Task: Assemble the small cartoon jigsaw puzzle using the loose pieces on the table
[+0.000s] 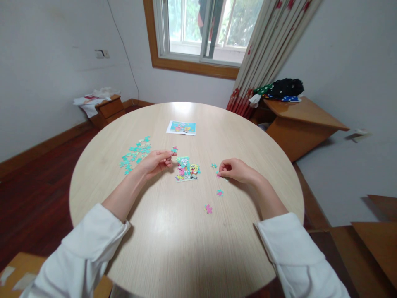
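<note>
My left hand (156, 162) pinches a small pink and teal jigsaw puzzle piece (174, 149) between thumb and forefinger, above the table. Just to its right lies a joined section of puzzle (187, 169) showing cartoon figures, one pink, one yellow and one pale teal. My right hand (235, 170) rests low at the table, its fingertips closed on a pink and teal puzzle piece (218, 174) that they partly cover. Close by are loose pieces: a teal and yellow piece (214, 165), a teal and pink piece (220, 193), and a pink piece (209, 209) nearer me.
Many loose teal pieces (136, 153) are spread left of my left hand. A printed picture sheet (181, 128) lies toward the far side of the round table (173, 236). Wooden furniture piled with cloth (283, 89) stands beyond the right edge, near a curtain (269, 45).
</note>
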### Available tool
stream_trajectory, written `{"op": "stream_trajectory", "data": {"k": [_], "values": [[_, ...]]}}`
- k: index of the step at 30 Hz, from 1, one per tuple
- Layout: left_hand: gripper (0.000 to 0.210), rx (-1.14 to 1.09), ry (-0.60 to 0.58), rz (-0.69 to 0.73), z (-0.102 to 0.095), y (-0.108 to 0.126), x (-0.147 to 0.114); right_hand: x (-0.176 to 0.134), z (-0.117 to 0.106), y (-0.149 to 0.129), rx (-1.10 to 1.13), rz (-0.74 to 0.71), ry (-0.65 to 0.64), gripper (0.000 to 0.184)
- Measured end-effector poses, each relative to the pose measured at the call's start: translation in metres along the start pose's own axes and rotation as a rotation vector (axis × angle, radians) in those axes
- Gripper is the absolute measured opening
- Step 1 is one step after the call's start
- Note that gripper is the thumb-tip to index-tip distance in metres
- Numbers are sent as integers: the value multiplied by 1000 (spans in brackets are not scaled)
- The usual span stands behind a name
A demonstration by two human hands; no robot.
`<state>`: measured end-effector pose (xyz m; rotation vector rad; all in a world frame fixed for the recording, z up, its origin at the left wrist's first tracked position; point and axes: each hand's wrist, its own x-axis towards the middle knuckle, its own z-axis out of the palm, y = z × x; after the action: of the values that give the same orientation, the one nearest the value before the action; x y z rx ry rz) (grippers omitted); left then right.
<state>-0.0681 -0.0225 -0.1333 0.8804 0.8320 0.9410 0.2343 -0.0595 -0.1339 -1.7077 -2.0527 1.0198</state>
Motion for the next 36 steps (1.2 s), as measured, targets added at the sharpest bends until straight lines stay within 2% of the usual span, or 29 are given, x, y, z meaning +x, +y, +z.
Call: {"op": "stream_trajectory", "data": {"k": [7, 14, 20, 29, 36], "values": [[29, 72, 38, 38, 1, 0, 0, 1, 1, 3, 8, -3, 14, 22], [39, 107, 151, 128, 5, 3, 0, 1, 1, 4, -5, -6, 12, 23], [39, 92, 223, 182, 7, 4, 0, 1, 0, 2, 8, -1, 12, 24], [40, 112, 237, 177, 10, 6, -1, 1, 1, 1, 10, -1, 9, 23], [33, 271, 343, 273, 5, 0, 4, 1, 1, 2, 6, 2, 12, 24]]}}
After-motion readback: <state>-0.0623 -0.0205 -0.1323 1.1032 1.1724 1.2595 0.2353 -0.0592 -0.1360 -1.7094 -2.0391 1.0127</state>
